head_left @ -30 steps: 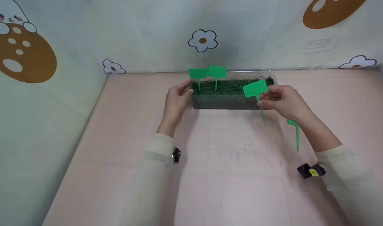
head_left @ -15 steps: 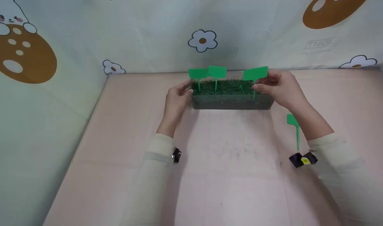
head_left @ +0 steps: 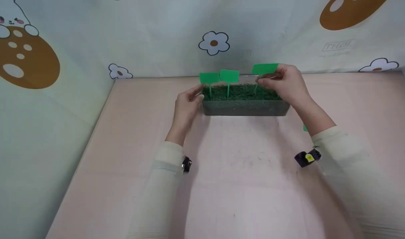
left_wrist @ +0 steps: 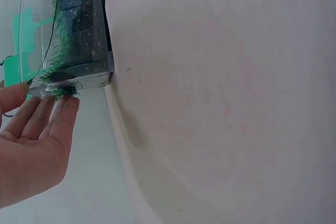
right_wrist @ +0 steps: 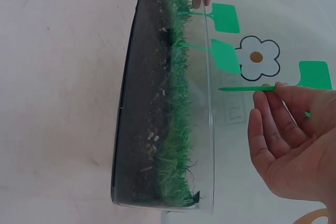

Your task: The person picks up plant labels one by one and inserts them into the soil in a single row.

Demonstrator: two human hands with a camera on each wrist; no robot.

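A clear planter box (head_left: 245, 109) with dark soil and artificial grass (head_left: 244, 91) stands at the table's back. Two green plant labels (head_left: 209, 78) (right_wrist: 224, 18) stand upright in the grass near its left end. My left hand (head_left: 186, 106) grips that end, thumb at the rim and fingers against the end wall (left_wrist: 89, 81). My right hand (head_left: 287, 83) pinches another green plant label (right_wrist: 260, 88) by its stem, flat plate upward. The stem's tip hangs above the grass, apart from it in the right wrist view. A green bit behind my right fingers is mostly hidden.
Part of one more green label (head_left: 305, 127) lies on the pink tabletop (head_left: 242, 186), mostly covered by my right forearm. A pale wall sheet (head_left: 162, 36) printed with flowers rises directly behind the planter.
My right hand has lifted the pinched label from the planter's front right corner up and leftward over the grass. The right forearm now covers most of the lying label. My left hand has not moved.
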